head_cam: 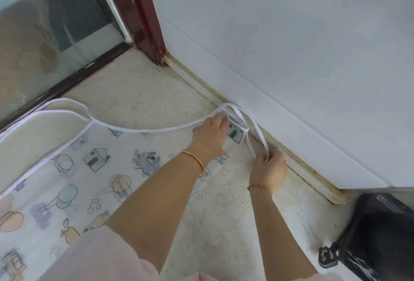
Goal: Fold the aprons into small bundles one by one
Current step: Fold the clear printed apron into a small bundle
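Speckled stone floor (143, 92), in the corner where a white wall (291, 34) with a stained baseboard (309, 175) meets a red-brown door frame (143, 12) and glass door (44, 34). Translucent cartoon-print apron (94, 168) with white trim lies flat on the floor, running from the left edge toward the baseboard. Left hand (210, 137), gold bangle (197, 162) on the wrist, rests palm-down on the apron's far corner near the baseboard, fingers (220, 121) straight and close together, pressing the sheet. Right hand (268, 171) sits just beside the baseboard, fingers curled round the looped white strap (263, 140) that runs up to that corner. Black appliance (380, 236) and loose plug (328, 257) at the floor's near right corner.
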`<state>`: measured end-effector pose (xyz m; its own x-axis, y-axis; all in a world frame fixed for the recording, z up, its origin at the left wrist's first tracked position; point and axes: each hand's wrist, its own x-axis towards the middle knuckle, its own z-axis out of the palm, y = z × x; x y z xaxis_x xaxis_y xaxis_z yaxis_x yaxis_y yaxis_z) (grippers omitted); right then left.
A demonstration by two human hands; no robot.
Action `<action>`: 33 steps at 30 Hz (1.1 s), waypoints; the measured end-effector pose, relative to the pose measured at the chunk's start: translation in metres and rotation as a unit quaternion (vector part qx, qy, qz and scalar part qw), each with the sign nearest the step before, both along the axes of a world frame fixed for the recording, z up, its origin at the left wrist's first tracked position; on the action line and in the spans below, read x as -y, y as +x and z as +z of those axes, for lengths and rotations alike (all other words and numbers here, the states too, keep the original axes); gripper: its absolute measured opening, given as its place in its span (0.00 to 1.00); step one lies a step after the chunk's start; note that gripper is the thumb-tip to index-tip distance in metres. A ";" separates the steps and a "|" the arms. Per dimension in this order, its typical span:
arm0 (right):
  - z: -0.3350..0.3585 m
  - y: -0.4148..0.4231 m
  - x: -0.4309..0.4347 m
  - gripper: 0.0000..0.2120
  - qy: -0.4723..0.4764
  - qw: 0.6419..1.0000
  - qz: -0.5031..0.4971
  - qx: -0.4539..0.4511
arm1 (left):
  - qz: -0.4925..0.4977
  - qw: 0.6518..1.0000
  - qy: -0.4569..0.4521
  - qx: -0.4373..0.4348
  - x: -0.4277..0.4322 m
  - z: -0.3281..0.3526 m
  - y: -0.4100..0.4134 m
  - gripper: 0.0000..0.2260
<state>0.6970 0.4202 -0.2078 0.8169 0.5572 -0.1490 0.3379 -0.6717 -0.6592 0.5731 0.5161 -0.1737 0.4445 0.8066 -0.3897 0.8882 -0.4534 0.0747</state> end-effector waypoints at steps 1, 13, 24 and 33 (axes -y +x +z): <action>0.004 0.002 -0.002 0.05 -0.010 1.000 0.022 -0.014 | 0.000 1.000 0.001 0.001 0.000 0.000 0.001 0.44; 0.147 -0.039 -0.038 0.03 0.204 0.881 0.173 -0.390 | 0.102 0.973 -0.128 0.164 0.001 0.006 -0.012 0.25; 0.058 -0.099 -0.022 0.14 -0.152 0.843 0.512 -0.061 | 0.413 0.725 -0.339 0.434 -0.008 0.032 -0.078 0.10; 0.047 -0.088 -0.064 0.18 -0.048 0.857 0.492 0.147 | 0.312 0.881 -0.230 0.270 0.010 0.017 -0.094 0.12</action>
<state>0.6094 0.4837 -0.1605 -0.0312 0.9944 -0.1011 0.9139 -0.0126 -0.4058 0.4796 0.5057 -0.1568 0.1905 0.7708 -0.6079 0.7326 0.3005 0.6107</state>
